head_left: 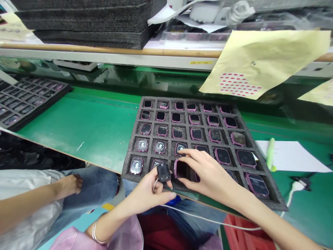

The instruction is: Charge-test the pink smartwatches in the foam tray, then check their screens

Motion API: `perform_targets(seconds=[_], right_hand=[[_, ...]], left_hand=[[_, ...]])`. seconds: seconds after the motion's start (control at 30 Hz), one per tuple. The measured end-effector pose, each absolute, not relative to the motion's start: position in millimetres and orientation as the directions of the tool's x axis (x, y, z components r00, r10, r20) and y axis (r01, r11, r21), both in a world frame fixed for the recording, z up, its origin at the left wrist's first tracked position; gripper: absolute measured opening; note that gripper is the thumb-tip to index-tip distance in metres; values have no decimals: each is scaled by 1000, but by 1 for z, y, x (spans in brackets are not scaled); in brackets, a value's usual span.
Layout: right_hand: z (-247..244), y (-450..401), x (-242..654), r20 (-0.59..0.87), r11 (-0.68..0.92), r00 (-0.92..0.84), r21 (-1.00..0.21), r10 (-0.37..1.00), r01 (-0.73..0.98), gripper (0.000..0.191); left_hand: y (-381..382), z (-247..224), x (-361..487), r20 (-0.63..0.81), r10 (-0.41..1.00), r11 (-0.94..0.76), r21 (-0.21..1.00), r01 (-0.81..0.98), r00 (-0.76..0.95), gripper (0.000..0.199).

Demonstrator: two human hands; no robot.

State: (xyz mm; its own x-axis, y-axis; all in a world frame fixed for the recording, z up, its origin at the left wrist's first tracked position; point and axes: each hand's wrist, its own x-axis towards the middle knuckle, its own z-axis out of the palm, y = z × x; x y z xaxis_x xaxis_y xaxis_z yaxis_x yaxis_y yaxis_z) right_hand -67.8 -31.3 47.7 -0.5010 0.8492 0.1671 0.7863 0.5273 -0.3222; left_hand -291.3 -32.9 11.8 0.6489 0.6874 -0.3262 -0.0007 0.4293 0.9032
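Observation:
A grey foam tray [131, 141] holds rows of strapless smartwatches with purple frames. My right hand [208, 170] has its thumb and fingers closed around the edges of a dark-screened smartwatch [181, 170] at the tray's front row. Between the fingers of my left hand [145, 192] is a small black charging connector [163, 172] with metal contacts, and a white cable [208, 220] runs from that hand to the right. It is held just left of the gripped watch. Several watches at the left front, such as the corner watch [136, 165], have lit screens; most others are dark.
Another watch tray [44, 107] lies on the green table [85, 128] at left. A co-worker's hand [70, 184] rests at the lower left. White paper [296, 156], a green marker [270, 154] and a plug [299, 185] are at right. Yellow paper [260, 62] hangs from the shelf.

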Motion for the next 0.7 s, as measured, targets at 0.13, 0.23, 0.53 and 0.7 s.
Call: perform_targets(seconds=[0.13, 0.23, 0.53, 0.7], right_hand=[[66, -39, -72, 219, 498, -454, -513, 864, 699, 32], [66, -44, -85, 243, 576, -531, -481, 812, 661, 32], [50, -42, -94, 311, 634, -553, -383, 773, 671, 32], [36, -45, -93, 305, 624, -548, -461, 779, 631, 33]], left_hand=[[-33, 13, -291, -322, 650, 443, 897, 1, 689, 57], [-34, 14, -286, -273, 691, 399, 916, -38, 669, 56], [-37, 15, -269, -240, 800, 307, 951, -31, 550, 36], [-39, 11, -272, -237, 821, 275, 962, 5, 519, 29]])
